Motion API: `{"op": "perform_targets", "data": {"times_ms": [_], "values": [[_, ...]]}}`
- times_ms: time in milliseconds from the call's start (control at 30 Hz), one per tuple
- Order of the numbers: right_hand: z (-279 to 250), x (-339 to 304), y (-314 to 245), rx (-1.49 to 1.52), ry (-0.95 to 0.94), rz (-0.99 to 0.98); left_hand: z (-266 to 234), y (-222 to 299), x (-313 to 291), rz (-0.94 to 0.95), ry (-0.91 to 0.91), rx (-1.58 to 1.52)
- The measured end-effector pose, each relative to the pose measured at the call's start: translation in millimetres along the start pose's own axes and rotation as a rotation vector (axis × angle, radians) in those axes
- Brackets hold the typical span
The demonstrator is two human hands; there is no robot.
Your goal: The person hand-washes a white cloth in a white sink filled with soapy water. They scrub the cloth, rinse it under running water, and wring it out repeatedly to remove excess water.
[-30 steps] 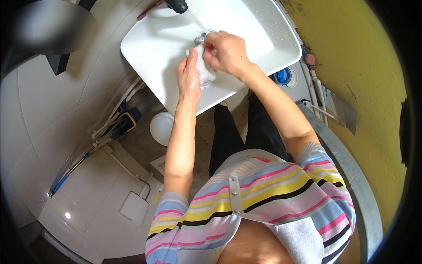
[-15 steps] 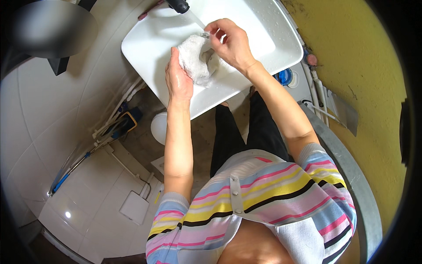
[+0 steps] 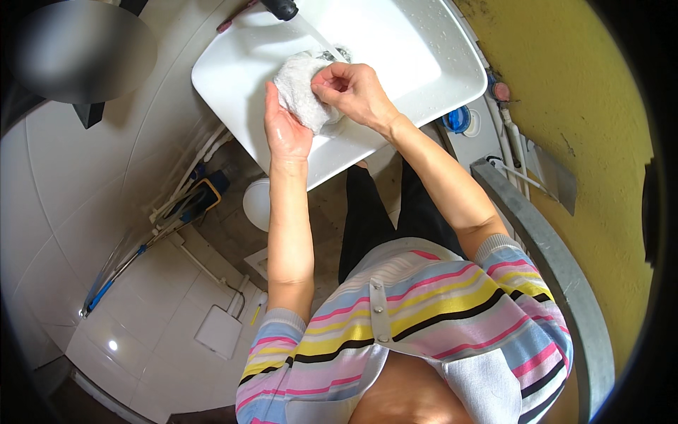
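A wet, fluffy white cloth [image 3: 300,90] is bunched up over the white sink [image 3: 247,106]. My left hand [image 3: 288,134] supports it from the left, thumb up along its side and the other fingers hidden behind it. On the cloth's right side, my right hand [image 3: 357,92] has thumb and fingers pinched together against its surface; whether they grip a fold cannot be made out. From the black faucet [image 3: 281,8] a thin stream of water [image 3: 318,37] runs down to the far edge of the cloth, just beyond my right hand.
Right of the sink, a blue lid-like item [image 3: 458,120] and white pipes [image 3: 512,138] stand by the yellow wall [image 3: 593,120]. A grey counter edge [image 3: 558,261] curves past my right side. A mop-like handle [image 3: 127,265] leans at the left tiled wall.
My right hand has come down and nearer, from the cloth's upper edge onto its side. The cloth has turned and shifted slightly left, and more of the water stream shows.
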State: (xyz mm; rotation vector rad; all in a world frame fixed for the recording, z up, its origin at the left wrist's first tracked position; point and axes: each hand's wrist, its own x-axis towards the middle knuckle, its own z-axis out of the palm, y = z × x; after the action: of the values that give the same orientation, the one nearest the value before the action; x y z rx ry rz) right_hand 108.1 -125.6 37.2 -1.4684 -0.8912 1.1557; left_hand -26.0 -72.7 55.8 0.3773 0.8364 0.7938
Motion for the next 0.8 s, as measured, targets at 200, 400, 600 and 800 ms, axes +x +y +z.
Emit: {"op": "perform_targets", "data": {"times_ms": [200, 400, 600, 800], "values": [[2, 0, -5, -0.253, 0.036, -0.075, 4, -5, -4, 0.009, 0.01, 0.067], [-49, 29, 27, -0.632, 0.188, 0.184, -2, 15, -16, -0.017, -0.079, -0.047], [-29, 38, 41, 0.088, -0.026, 0.252, -9, 10, -22, -0.13, -0.051, 0.053], [-39, 36, 44, 0.533, -0.022, 0.23, -18, 16, -25, -0.137, -0.053, 0.133]]}}
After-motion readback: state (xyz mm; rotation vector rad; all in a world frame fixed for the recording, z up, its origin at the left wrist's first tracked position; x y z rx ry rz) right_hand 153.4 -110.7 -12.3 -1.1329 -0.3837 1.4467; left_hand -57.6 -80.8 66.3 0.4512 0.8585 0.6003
